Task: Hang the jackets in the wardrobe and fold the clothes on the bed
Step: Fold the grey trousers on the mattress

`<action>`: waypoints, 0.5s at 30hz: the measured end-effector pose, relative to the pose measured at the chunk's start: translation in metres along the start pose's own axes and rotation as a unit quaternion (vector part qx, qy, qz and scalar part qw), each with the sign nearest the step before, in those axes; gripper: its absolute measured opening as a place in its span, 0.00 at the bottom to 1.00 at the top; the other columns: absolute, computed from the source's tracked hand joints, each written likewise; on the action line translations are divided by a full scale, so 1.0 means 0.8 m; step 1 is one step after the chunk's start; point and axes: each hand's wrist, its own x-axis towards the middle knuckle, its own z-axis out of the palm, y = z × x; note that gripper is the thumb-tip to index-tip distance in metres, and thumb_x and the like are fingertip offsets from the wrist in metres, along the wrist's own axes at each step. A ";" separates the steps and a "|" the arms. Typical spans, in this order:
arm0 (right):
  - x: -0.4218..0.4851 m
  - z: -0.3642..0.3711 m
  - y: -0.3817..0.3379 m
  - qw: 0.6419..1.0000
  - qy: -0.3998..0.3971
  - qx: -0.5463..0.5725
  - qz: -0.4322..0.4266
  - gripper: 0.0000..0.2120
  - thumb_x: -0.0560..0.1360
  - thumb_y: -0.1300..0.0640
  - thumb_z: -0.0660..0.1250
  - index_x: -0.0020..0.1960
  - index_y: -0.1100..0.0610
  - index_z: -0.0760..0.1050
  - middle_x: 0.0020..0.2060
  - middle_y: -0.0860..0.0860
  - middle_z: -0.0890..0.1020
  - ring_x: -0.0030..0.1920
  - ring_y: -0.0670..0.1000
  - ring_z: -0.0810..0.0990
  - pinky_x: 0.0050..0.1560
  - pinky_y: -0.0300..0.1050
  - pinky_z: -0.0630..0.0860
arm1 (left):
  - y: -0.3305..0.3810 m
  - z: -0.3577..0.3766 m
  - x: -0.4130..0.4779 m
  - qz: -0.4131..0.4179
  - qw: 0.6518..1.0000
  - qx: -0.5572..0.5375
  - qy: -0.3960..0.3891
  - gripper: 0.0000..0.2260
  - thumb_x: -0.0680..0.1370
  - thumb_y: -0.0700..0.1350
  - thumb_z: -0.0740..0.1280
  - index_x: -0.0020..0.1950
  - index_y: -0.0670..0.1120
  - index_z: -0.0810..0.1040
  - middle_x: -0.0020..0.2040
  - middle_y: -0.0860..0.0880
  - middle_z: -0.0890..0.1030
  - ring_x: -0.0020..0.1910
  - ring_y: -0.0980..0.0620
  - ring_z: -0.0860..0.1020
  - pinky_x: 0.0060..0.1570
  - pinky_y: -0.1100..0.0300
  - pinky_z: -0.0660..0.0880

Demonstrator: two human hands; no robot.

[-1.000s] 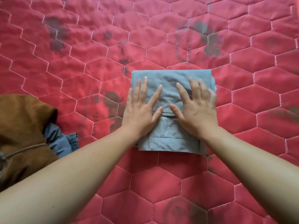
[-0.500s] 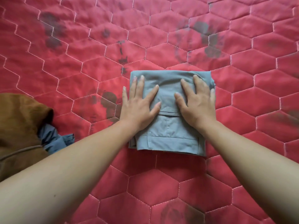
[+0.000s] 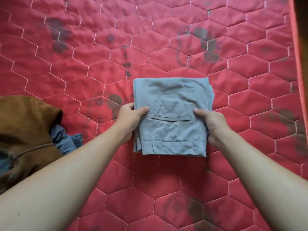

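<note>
We hold the folded grey trousers (image 3: 173, 104) by their two side edges, roughly at mid-height of the bundle. Our left hand (image 3: 129, 117) grips the left edge, its thumb (image 3: 143, 109) lying on the top face and its fingers curled round the edge and out of sight beneath. Our right hand (image 3: 211, 120) grips the right edge the same way, thumb (image 3: 200, 112) on top and fingers tucked under the cloth. Between the two thumbs runs the welt pocket (image 3: 170, 118), and the waistband (image 3: 173, 145) forms the near edge, closest to us. The bundle sits over the middle of the red hexagon-quilted bed cover (image 3: 83, 64); we cannot tell whether it rests on the cover or is raised just off it. Well apart to our left lies a crumpled brown garment (image 3: 25, 124), with a blue garment (image 3: 66, 140) poking out from under it.
</note>
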 end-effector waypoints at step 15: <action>-0.250 0.005 -0.085 0.989 -0.127 -0.032 -0.069 0.19 0.75 0.73 0.62 0.59 0.55 0.75 0.51 0.56 0.85 0.44 0.54 0.86 0.45 0.49 0.83 | 0.139 -0.108 -0.208 -0.047 0.994 -0.044 -0.083 0.19 0.79 0.32 0.62 0.64 0.51 0.71 0.54 0.45 0.83 0.39 0.45 0.82 0.40 0.54 0.75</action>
